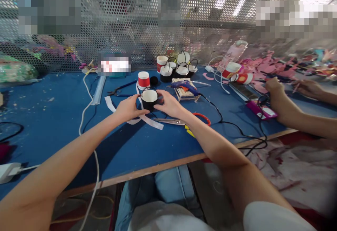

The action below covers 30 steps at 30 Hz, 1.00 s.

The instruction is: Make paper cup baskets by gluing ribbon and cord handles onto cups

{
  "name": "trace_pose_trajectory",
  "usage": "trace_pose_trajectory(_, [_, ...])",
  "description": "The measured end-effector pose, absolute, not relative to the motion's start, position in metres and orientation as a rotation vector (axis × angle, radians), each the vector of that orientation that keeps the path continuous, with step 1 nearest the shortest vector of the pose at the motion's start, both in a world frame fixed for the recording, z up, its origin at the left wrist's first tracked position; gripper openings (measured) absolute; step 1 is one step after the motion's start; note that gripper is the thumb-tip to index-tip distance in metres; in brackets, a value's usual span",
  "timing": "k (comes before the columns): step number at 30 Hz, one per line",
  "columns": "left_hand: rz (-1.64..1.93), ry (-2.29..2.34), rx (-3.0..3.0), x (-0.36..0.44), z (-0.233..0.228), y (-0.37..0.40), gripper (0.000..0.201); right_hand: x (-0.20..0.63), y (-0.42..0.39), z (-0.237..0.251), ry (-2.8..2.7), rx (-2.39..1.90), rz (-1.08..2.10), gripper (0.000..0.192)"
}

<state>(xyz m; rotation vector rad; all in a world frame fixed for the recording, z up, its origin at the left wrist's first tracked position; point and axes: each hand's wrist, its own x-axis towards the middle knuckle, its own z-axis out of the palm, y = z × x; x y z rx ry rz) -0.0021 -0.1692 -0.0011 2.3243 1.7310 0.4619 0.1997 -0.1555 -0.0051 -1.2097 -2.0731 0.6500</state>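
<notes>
My left hand (128,108) and my right hand (170,104) both grip a small black-wrapped paper cup (149,99) with a white inside and a thin black wire handle, held just above the blue table (52,119). A white paper strip (147,119) lies beneath my hands. Scissors with red handles (184,120) rest just right of my right wrist. A blue glue gun (186,87) sits on a small stand behind the cup.
Several finished black cups (179,69) and a red cup (143,80) stand farther back. Pliers (119,90) lie to the left. Another person's hands (275,89) work at the right among pink paper cut-outs (265,68). Black and white cords cross the table. A mesh wall stands behind.
</notes>
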Motion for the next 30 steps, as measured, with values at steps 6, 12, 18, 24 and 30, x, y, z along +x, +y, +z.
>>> trace_pose_trajectory(6, [0.984,1.474,1.931,0.012,-0.023,-0.155,0.071,0.201,-0.162,0.006,-1.897,-1.180,0.848,0.057])
trace_pose_trajectory(12, [0.845,1.058,1.615,0.001,0.007,-0.193,0.074,0.259,-0.145,0.048,-1.918,-1.549,0.149,0.031])
trace_pose_trajectory(18, [0.829,0.976,1.319,-0.005,0.008,-0.221,0.063,0.294,-0.111,0.030,-1.966,-2.082,-0.005,0.031])
trace_pose_trajectory(24, [0.897,1.041,1.330,-0.015,-0.002,-0.219,0.047,0.293,-0.106,0.017,-1.942,-2.054,0.040,0.027])
trace_pose_trajectory(30, [0.805,1.056,1.337,-0.019,0.002,-0.221,0.049,0.290,-0.118,0.026,-1.705,-1.930,0.060,0.045])
